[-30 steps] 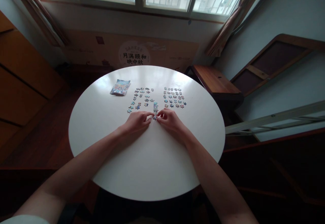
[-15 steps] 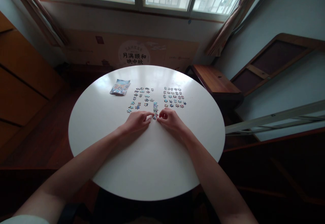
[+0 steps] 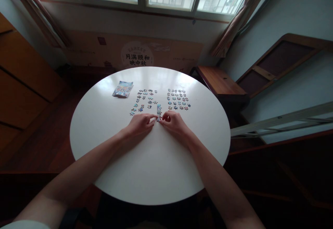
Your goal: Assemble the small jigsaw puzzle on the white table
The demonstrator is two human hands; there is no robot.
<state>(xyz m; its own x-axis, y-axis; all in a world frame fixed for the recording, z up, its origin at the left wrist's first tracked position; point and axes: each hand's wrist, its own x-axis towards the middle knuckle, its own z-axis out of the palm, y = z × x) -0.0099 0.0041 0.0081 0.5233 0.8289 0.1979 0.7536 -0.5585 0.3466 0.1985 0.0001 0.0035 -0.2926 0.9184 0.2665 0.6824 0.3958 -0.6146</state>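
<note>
A narrow strip of joined jigsaw puzzle pieces lies on the white round table, its near end between my two hands. My left hand rests at the strip's left side, fingers curled and the index finger and thumb gripping its lower edge. From the right, my right hand has thumb and index finger curled in a pinch on a puzzle piece at the strip's near end. That small piece is mostly hidden by the fingertips. Loose puzzle pieces lie just beyond my left hand.
Rows of loose puzzle pieces lie spread at the right beyond my right hand. A colourful printed packet is at the table's far left. Behind the table's right edge stands a wooden side table; a large printed panel leans under the window.
My right hand has shifted very slightly left, its fingertips closer against the strip's near end. The left hand and the loose pieces look unchanged.
</note>
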